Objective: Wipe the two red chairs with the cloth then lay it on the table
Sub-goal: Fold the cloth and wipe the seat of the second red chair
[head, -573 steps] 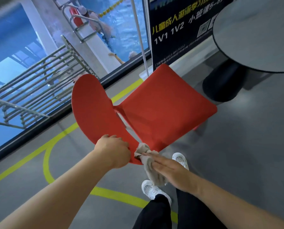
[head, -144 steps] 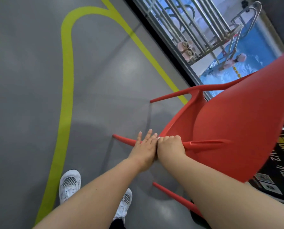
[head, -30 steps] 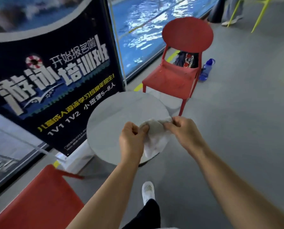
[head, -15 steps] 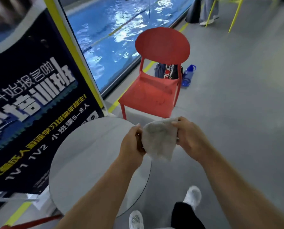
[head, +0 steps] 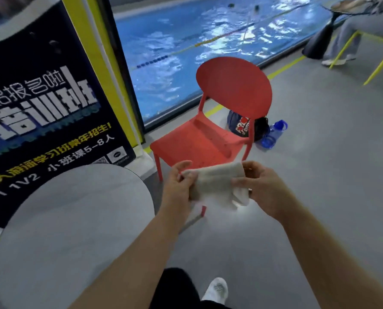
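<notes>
Head view: left hand [head: 179, 186] and right hand [head: 262, 188] both pinch the cloth [head: 217, 184], maybe folding it. A red chair [head: 197, 143] stands just past them, so wiping it looks next.

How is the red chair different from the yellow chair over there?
The red chair has nobody on it; the yellow chair has a person sitting on it. The red chair stands near, with its whole round back showing; the yellow chair is far off, cut by the picture's edge. Both stand on the grey floor.

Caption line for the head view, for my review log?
Left hand and right hand hold the cloth before a red chair, beside the round table.
</notes>
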{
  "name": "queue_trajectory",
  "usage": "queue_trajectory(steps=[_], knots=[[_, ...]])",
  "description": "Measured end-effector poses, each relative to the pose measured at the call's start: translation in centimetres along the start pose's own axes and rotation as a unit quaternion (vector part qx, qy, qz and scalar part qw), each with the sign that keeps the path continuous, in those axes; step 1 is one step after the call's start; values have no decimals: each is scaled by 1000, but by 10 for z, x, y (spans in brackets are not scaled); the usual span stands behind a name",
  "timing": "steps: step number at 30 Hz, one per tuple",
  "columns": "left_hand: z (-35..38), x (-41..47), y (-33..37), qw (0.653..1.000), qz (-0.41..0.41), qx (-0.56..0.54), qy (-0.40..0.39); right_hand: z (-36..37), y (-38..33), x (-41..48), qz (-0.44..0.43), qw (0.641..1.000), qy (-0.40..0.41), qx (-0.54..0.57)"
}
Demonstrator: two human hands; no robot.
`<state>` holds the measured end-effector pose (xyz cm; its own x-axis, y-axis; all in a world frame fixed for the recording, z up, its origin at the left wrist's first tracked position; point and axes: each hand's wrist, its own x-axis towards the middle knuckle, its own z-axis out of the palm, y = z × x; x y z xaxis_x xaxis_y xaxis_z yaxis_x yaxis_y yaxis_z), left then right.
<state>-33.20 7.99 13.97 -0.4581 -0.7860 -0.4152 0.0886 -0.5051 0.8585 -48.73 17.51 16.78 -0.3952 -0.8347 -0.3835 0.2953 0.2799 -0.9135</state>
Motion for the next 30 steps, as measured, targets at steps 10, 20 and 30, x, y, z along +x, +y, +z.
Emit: queue_trajectory(steps=[10, 20, 30], knots=[[25, 64, 1, 937, 128, 324, 7, -57, -20, 83, -40, 925, -9, -378], [20, 174, 3, 864, 125, 482, 70, -63, 1, 193, -71, 891, -16, -448], [-24, 338, -66, 840, 3, 542, 37, -66, 90, 332, -24, 843, 4, -538]])
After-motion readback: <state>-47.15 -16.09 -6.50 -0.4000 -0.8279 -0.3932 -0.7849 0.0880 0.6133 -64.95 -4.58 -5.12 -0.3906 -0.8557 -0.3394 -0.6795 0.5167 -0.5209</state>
